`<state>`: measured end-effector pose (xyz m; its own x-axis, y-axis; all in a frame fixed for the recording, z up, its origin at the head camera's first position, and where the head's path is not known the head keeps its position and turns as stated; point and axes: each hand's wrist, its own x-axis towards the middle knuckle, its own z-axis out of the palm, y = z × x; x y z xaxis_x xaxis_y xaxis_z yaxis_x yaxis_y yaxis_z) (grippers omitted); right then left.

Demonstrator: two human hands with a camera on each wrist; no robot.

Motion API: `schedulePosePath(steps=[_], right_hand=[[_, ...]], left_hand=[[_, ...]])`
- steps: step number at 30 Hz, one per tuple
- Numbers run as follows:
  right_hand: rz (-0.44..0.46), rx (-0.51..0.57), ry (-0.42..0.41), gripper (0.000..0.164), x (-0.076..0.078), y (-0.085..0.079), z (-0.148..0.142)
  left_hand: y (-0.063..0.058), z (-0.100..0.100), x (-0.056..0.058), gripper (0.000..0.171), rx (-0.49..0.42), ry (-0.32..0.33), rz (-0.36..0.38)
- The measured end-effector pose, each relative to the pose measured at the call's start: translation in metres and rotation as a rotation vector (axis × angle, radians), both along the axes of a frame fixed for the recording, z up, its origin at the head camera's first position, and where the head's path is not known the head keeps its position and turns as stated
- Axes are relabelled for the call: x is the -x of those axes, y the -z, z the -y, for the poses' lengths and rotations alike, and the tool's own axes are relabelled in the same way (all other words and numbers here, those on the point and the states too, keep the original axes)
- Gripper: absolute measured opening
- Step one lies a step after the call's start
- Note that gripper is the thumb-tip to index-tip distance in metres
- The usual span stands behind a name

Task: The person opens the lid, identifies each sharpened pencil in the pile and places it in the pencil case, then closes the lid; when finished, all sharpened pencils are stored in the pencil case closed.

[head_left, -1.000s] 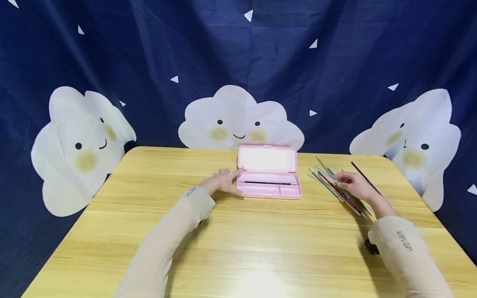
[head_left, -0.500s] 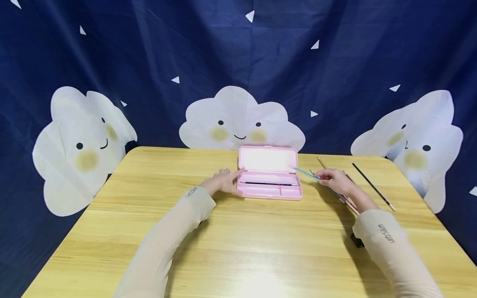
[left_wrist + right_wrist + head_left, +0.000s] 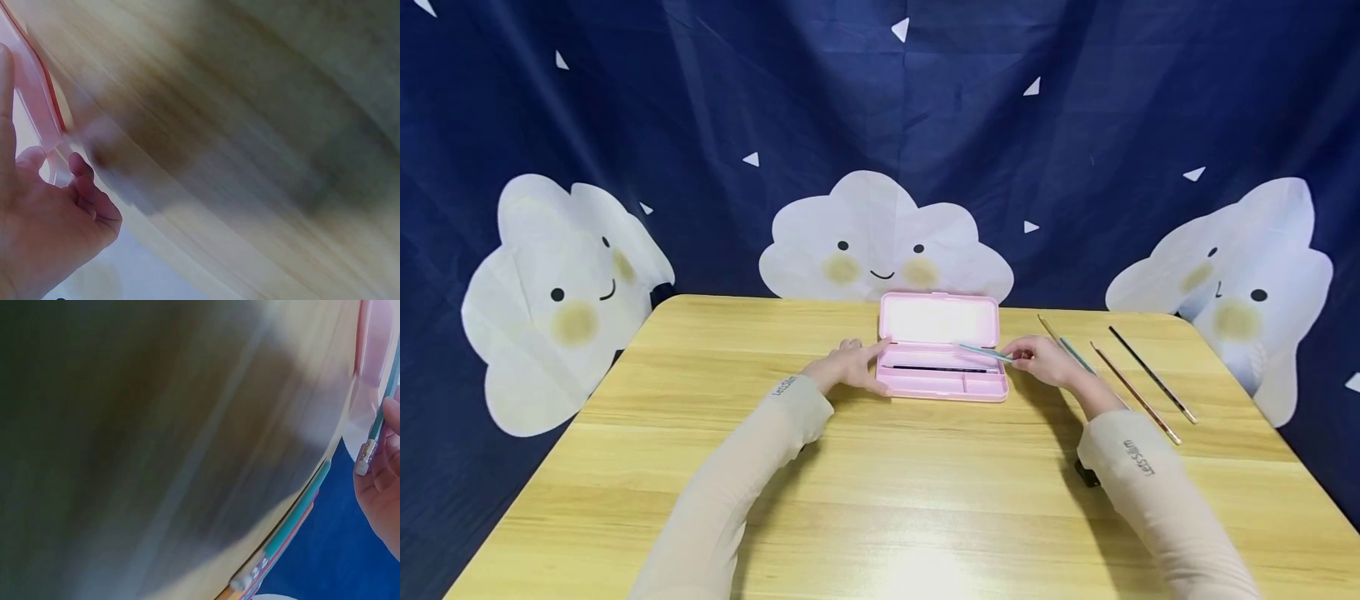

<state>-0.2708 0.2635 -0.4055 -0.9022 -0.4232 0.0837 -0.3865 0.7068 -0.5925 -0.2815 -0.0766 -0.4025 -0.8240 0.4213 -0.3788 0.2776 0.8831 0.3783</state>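
An open pink pencil case (image 3: pixel 925 390) lies near the back of the table with its lid raised, a dark pencil (image 3: pixel 936 368) lying in its long compartment. My left hand (image 3: pixel 848 365) rests against the case's left end, thumb and forefinger spread and touching its edge; in the left wrist view its other fingers are bent. My right hand (image 3: pixel 1037 360) pinches a teal pencil (image 3: pixel 981 351) close to its white eraser end (image 3: pixel 362 467). That pencil is held slantwise over the right part of the case, tip toward the lid hinge.
To the right lie a black pencil (image 3: pixel 1152 373), a reddish-brown pencil (image 3: pixel 1135 392), a yellowish pencil (image 3: pixel 1049 328) and another teal pencil (image 3: pixel 1077 354), partly behind my right arm. More pencils may be hidden there. A blue curtain (image 3: pixel 1052 150) with clouds hangs behind the table's far edge.
My right hand has picked the teal pencil from the pile and carried it left to above the case. The reddish-brown pencil now shows apart from the others. My left hand has stayed put.
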Motion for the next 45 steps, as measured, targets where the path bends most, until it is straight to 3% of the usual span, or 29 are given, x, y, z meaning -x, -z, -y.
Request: schedulePosePath(steps=[8,19,25,31,37,45], right_hand=[[-0.090,-0.089,-0.098,0.020,0.005,-0.003,0.018],[-0.094,-0.148,-0.139,0.021,0.011,-0.004,0.039],[-0.060,-0.112,-0.118,0.020,0.013,-0.003,0.050],[-0.106,-0.091,-0.191,0.020,0.016,0.000,0.061],[-0.078,-0.051,-0.214,0.020,0.016,0.003,0.070],[-0.091,-0.140,-0.226,0.020,0.016,0.003,0.079]], left_hand=[[0.000,0.001,0.001,0.102,0.001,0.002,0.002],[-0.002,0.001,0.003,0.103,0.021,0.022,0.006],[-0.004,0.000,0.004,0.103,0.047,0.021,0.021],[-0.005,-0.002,0.004,0.102,0.062,0.015,0.032],[-0.004,-0.001,0.004,0.101,0.060,0.020,0.031],[-0.003,-0.001,0.004,0.101,0.057,0.022,0.021]])
